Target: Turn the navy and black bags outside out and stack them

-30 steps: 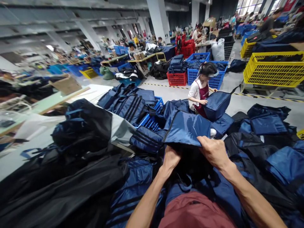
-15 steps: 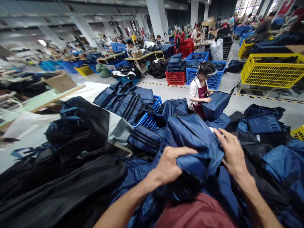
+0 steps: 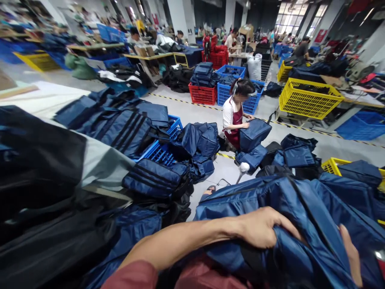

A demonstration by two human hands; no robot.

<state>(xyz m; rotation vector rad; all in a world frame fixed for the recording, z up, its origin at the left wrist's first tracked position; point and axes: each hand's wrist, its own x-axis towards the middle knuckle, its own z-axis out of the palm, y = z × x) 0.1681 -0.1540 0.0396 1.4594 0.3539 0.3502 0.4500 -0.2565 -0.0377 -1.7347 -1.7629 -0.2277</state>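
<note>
A large navy fabric bag (image 3: 231, 196) with dark zip or seam lines spreads across the lower right, over my lap. My left hand (image 3: 264, 226) reaches across it, fingers closed on a fold of the fabric. At the bag's right side, my right hand (image 3: 350, 253) is partly hidden by the cloth; its visible thumb lies along a fold, so it appears to grip the bag there. Beside my left forearm lie a navy bag with black stripes (image 3: 152, 178) and black fabric bags (image 3: 54, 245).
A co-worker (image 3: 233, 114) in a maroon apron handles another navy bag (image 3: 254, 132) ahead. Navy bags fill a blue crate (image 3: 158, 154) on the left. A white round-headed object (image 3: 244, 167) stands on the floor. A yellow crate (image 3: 309, 100) sits at back right.
My view has turned right. The bag has moved right and is now spread wider and lower, with both hands shifted right along it. Floor and a foot now show beyond it.
</note>
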